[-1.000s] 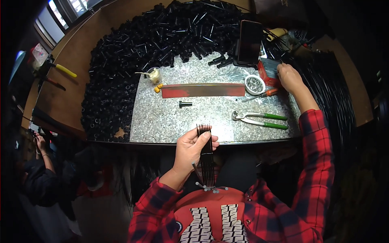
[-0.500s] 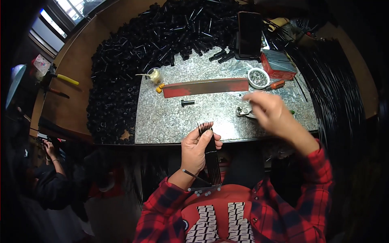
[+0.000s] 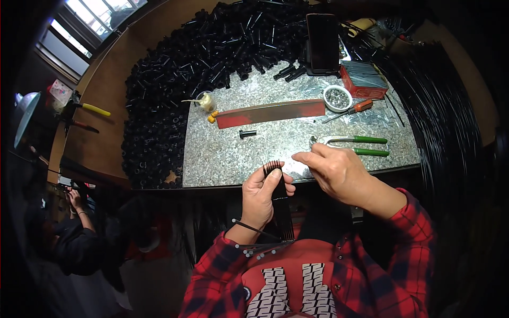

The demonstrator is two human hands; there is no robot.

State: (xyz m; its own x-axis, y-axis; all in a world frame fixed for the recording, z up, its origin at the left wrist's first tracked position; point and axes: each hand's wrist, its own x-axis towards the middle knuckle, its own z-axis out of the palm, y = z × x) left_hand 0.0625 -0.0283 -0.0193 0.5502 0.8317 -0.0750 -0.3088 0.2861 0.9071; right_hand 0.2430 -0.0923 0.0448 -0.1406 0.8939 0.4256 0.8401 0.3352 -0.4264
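The left hand [image 3: 258, 200] has its fingers closed on a bundle of thin black rods [image 3: 273, 166] at lower centre of the frame; should the thumb slacken, some could slip toward the lap. The right hand [image 3: 336, 172] nearly pinches; whether anything thin is between its fingers, I cannot tell. A wide swing might knock the green-handled pincers [image 3: 368, 139] or, upper right on the worktop [image 3: 217, 161], spill the white bowl [image 3: 327, 106] of metal bits.

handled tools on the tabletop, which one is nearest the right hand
The green-handled pincers, partly hidden behind the right hand; the orange-handled screwdriver lies farther off, beside the white bowl.
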